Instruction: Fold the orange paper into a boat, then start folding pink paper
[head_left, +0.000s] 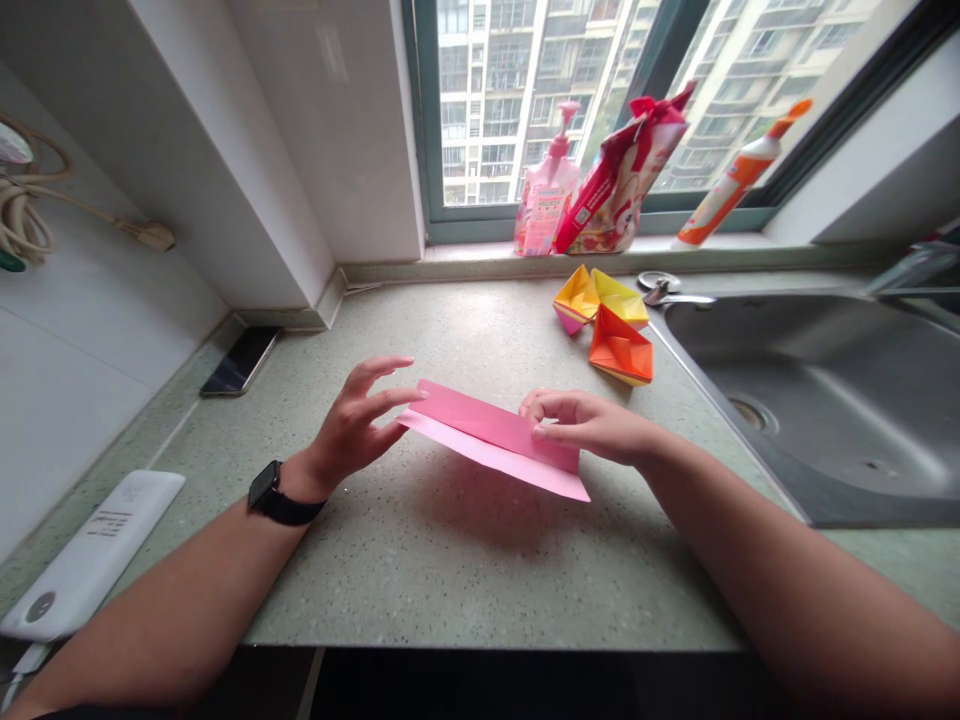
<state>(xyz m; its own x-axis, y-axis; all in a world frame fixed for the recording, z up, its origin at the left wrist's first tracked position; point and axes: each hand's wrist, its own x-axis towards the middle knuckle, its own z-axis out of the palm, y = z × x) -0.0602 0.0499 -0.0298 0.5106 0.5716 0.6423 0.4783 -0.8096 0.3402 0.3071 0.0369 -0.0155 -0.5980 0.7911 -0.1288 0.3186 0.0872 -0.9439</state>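
Note:
A folded sheet of pink paper (495,430) is held just above the counter, tilted down toward the right, its shadow beneath it. It has a darker pink side and a lighter pink flap along the near edge. My right hand (581,422) pinches its far right part between thumb and fingers. At the left end, my left hand (364,415) has its fingers spread, with fingertips at or very near the paper's corner; whether they touch is hard to tell. Beyond my right hand sit a yellow folded paper piece (619,298), a yellow-orange one (576,295) and an orange-red one (621,348).
A steel sink (825,400) lies to the right. On the sill stand a pink pump bottle (546,205), a red bag (626,185) and an orange-white bottle (731,190). A phone (241,360) and a white power bank (94,555) lie on the left of the counter (360,580).

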